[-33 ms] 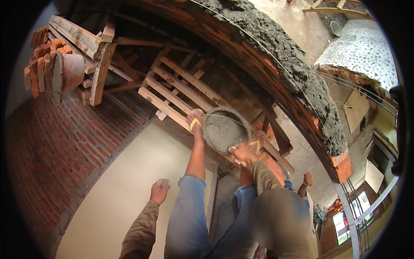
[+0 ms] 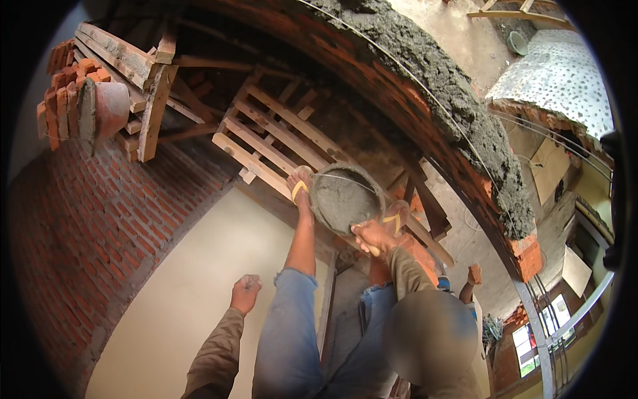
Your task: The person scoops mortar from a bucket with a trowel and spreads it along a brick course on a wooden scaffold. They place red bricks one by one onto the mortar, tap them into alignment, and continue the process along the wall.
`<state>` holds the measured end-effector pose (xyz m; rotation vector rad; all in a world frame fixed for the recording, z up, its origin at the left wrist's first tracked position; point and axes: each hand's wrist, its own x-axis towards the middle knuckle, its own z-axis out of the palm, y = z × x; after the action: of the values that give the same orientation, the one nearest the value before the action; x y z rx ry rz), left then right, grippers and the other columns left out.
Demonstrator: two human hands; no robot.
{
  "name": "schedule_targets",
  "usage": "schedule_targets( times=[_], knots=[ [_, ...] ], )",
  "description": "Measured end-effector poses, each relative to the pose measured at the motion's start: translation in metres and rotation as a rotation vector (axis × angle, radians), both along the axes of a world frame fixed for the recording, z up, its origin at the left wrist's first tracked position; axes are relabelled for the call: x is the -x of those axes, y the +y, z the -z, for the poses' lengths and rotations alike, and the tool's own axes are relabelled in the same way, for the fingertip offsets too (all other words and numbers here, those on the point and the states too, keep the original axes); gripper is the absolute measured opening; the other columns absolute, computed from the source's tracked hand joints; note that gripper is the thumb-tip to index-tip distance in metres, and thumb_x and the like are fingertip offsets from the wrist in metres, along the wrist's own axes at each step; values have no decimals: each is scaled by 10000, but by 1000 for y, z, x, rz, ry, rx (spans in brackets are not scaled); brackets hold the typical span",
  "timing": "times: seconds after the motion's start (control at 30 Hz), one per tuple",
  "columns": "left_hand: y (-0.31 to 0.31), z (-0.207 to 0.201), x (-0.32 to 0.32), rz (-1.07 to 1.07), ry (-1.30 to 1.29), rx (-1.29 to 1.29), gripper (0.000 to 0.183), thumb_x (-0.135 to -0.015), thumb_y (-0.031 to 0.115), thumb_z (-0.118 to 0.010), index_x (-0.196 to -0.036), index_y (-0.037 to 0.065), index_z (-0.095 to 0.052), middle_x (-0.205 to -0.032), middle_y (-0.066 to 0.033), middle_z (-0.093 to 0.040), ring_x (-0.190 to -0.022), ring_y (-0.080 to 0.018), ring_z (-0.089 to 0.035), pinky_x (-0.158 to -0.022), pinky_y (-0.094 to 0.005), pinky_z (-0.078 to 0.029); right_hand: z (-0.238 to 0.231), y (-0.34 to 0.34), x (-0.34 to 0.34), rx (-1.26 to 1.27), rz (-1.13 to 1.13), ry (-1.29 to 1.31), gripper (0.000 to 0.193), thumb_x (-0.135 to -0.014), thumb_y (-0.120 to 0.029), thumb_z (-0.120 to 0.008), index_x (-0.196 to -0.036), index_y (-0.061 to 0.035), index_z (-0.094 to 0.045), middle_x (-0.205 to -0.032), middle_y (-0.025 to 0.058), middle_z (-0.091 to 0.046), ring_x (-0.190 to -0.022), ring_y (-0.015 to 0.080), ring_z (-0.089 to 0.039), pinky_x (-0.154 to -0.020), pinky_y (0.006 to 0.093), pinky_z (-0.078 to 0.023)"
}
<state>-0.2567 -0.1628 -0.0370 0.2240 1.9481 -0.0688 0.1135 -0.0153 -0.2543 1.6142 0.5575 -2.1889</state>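
Between my feet, on the wooden scaffold, stands a round bucket (image 2: 341, 196) of wet grey mortar with a thin wire handle. My right hand (image 2: 373, 237) is at the bucket's near right rim, closed around a trowel. The end of its pale handle (image 2: 375, 251) sticks out below my fist, while the blade is hidden. Off to the left my left hand (image 2: 246, 294) hangs in front of a cream wall, fingers curled in, with nothing visible in it.
A brick wall (image 2: 425, 133) topped with wet mortar (image 2: 435, 80) and a taut string curves along the right. Wooden slats (image 2: 286, 136) form the scaffold under me. Stacked bricks (image 2: 60, 110) and another bucket (image 2: 111, 110) sit far left. Another person's hand (image 2: 474, 274) shows lower right.
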Motion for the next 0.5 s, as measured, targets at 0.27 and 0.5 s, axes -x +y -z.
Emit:
schedule_targets(
  times=[0.27, 0.5],
  knots=[
    [-10, -6, 9, 1, 34, 21, 338, -948, 188, -672, -1180, -57, -651, -1113, -137, -719, -1059, -183, -669, -953, -322, -513, 6, -13, -36, 661, 773, 273, 426, -1060, -408, -447, -1060, -7, -590, -676, 73, -582, -421, 167, -543, -408, 286, -501],
    [7, 0, -1, 62, -28, -85, 398, -950, 219, -671, -1231, -58, -616, -1045, -94, -694, -917, -141, -647, -765, -290, -510, -101, -5, -42, -460, -296, -41, 339, -1029, -279, -477, -1144, 22, -582, -755, 168, -633, -663, 317, -683, -586, 429, -546]
  ],
)
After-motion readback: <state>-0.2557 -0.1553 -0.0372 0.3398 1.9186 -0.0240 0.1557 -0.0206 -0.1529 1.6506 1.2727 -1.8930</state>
